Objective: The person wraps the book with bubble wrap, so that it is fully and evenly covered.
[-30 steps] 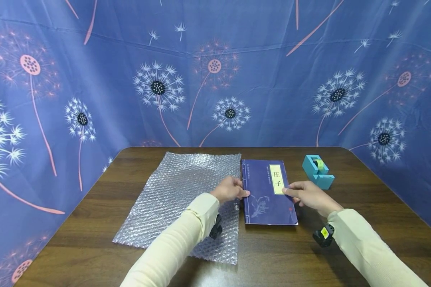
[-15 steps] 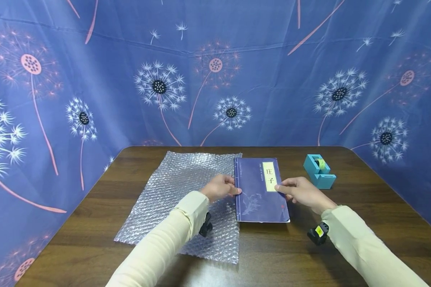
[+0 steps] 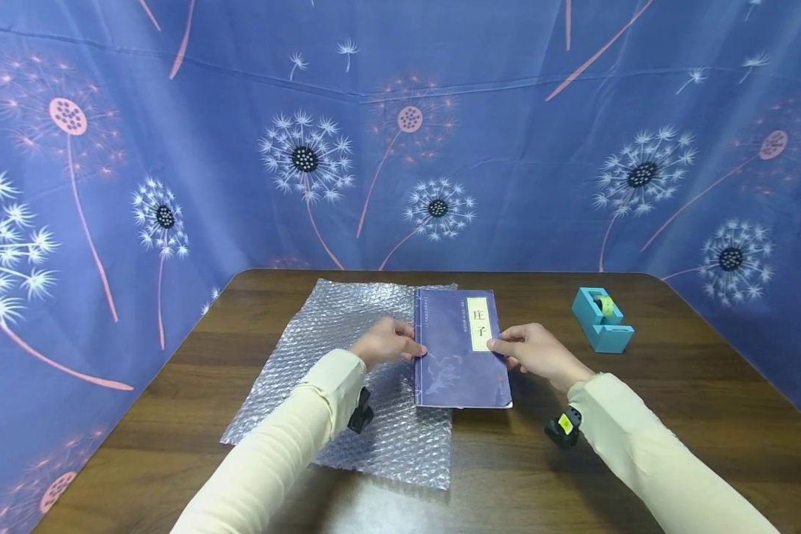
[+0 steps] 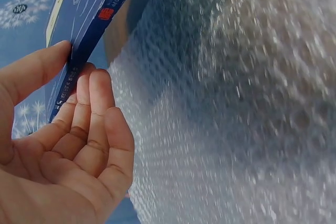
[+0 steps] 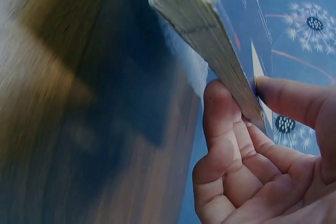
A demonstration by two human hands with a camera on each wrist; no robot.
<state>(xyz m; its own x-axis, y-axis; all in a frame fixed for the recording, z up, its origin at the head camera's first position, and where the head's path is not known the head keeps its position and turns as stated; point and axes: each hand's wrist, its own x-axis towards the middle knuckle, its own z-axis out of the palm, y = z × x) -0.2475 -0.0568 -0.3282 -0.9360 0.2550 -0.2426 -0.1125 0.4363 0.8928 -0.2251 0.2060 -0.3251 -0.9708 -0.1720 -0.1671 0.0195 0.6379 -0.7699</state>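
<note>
A dark blue paperback book (image 3: 450, 371) with a pale yellow title label is held level above the table, partly over a sheet of bubble wrap (image 3: 294, 386). The left hand (image 3: 387, 343) pinches its spine edge, thumb on the cover and fingers beneath. In the left wrist view the spine of the book (image 4: 97, 30) runs between thumb and fingers. The right hand (image 3: 537, 353) pinches the opposite edge, its thumb by the label. The right wrist view shows the page edges of the book (image 5: 210, 40) above the curled fingers. The book hides the wrap's right part.
A turquoise tape dispenser (image 3: 604, 326) with a greenish roll stands at the back right of the brown wooden table (image 3: 674, 430). Behind the table hangs a blue curtain (image 3: 507, 185) with dandelion prints.
Both hands have carried the book leftward, from beside the bubble wrap to partly over it. The view has shifted slightly; the wrap and dispenser stay in place on the table.
</note>
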